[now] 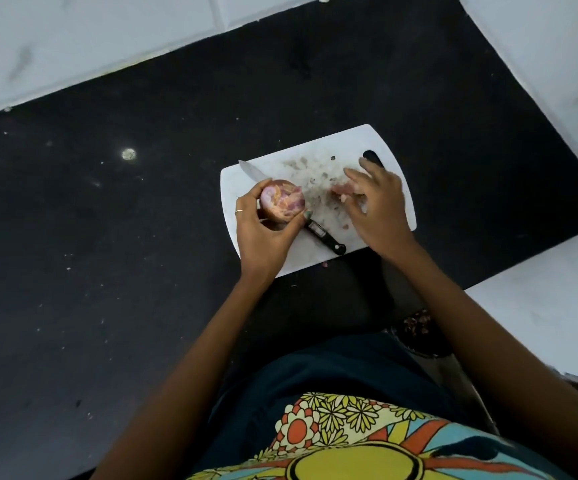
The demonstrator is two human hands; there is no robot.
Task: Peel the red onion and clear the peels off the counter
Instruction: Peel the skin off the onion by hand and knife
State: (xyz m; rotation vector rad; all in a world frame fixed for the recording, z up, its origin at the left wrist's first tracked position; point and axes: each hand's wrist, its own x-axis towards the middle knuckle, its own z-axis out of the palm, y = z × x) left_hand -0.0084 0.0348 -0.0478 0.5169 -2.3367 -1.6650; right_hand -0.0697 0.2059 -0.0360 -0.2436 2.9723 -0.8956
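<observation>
A red onion (282, 199) with patchy pink and orange skin is held in my left hand (263, 233), whose fingers and thumb curl around it over the left part of a white cutting board (318, 258). My right hand (375, 206) is over the board's right half, fingers bent down onto a small heap of pinkish peels (341, 190). Whether it grips them is unclear. Small peel scraps and stains are scattered across the board's middle.
A black-handled knife (325, 237) lies diagonally on the board, its blade passing under the onion. The board sits on a dark speckled counter (107, 237) bordered by white tiles. A small container of dark scraps (417, 327) stands near my right forearm.
</observation>
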